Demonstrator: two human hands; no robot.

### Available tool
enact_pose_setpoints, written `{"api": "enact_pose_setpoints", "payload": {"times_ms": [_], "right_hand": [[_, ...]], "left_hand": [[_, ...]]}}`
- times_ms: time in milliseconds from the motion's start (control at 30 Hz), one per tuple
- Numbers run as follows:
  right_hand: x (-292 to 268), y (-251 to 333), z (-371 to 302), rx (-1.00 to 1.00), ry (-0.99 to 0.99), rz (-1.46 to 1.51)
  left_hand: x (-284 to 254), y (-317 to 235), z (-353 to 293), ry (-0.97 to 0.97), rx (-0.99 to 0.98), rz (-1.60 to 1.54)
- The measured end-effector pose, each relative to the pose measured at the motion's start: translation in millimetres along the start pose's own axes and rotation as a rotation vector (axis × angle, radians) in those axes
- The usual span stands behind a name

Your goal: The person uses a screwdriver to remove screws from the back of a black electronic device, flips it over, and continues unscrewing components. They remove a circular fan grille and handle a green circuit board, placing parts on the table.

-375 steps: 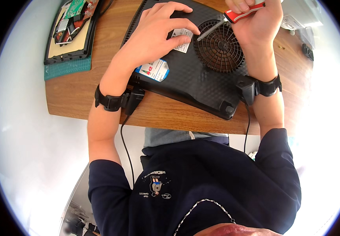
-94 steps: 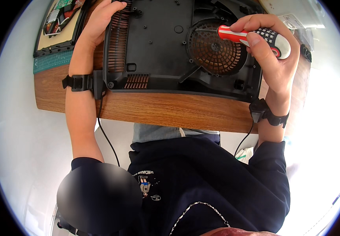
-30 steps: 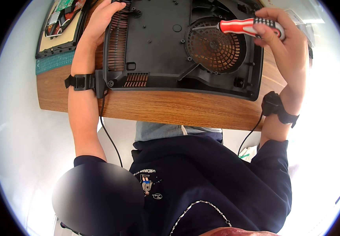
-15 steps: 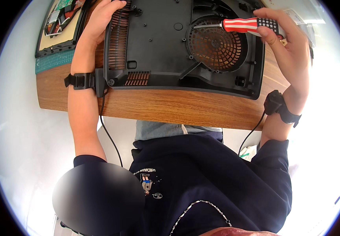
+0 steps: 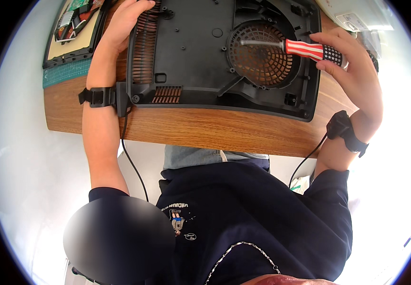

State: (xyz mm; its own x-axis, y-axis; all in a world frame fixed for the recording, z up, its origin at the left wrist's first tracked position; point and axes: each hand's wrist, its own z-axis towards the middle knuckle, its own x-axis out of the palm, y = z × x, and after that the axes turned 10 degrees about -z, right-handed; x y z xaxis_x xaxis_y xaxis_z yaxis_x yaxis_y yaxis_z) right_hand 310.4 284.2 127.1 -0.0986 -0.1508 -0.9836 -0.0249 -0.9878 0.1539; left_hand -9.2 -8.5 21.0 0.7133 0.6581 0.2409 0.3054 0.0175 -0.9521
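Note:
A black plastic housing point(image 5: 196, 66) with slotted vents and a round fan grille point(image 5: 262, 57) lies on the wooden table. At its far left edge, my left hand point(image 5: 122, 26) grips the rim, the thumb lying over the top; the other fingers are mostly hidden. My right hand point(image 5: 357, 66) holds a screwdriver point(image 5: 305, 49) by the end of its red, white and black patterned handle, thumb below and fingers above. The slightly blurred shaft points left across the grille, and the tip appears above it; I cannot tell whether it touches.
To the left, a dark tray-like frame point(image 5: 67, 59) holds a green circuit board and wiring, beside a green cutting mat point(image 5: 65, 75). A translucent container point(image 5: 357, 14) stands at the far right. Cables run down from the black bands on both my forearms. The wooden table's point(image 5: 205, 124) near edge curves below the housing.
My right hand and the screwdriver have moved right and slightly nearer to me, and the screwdriver has tilted a little. My left hand stays on the housing's edge.

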Motion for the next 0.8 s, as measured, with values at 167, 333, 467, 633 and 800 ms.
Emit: {"api": "enact_pose_setpoints", "payload": {"times_ms": [167, 333, 467, 633, 800], "right_hand": [[0, 5, -4, 0.020, 0.086, 0.133], [10, 11, 5, -0.009, 0.127, 0.137], [12, 18, 10, -0.025, 0.107, 0.127], [22, 36, 20, -0.051, 0.047, -0.023], [38, 70, 51, -0.019, -0.092, -0.097]], "left_hand": [[1, 8, 5, -0.043, -0.010, -0.016], [-3, 4, 4, -0.006, -0.009, -0.002], [-8, 2, 4, 0.025, -0.006, -0.025], [-4, 5, 8, 0.058, -0.003, -0.009], [-15, 4, 6, 0.052, 0.002, 0.059]]}}
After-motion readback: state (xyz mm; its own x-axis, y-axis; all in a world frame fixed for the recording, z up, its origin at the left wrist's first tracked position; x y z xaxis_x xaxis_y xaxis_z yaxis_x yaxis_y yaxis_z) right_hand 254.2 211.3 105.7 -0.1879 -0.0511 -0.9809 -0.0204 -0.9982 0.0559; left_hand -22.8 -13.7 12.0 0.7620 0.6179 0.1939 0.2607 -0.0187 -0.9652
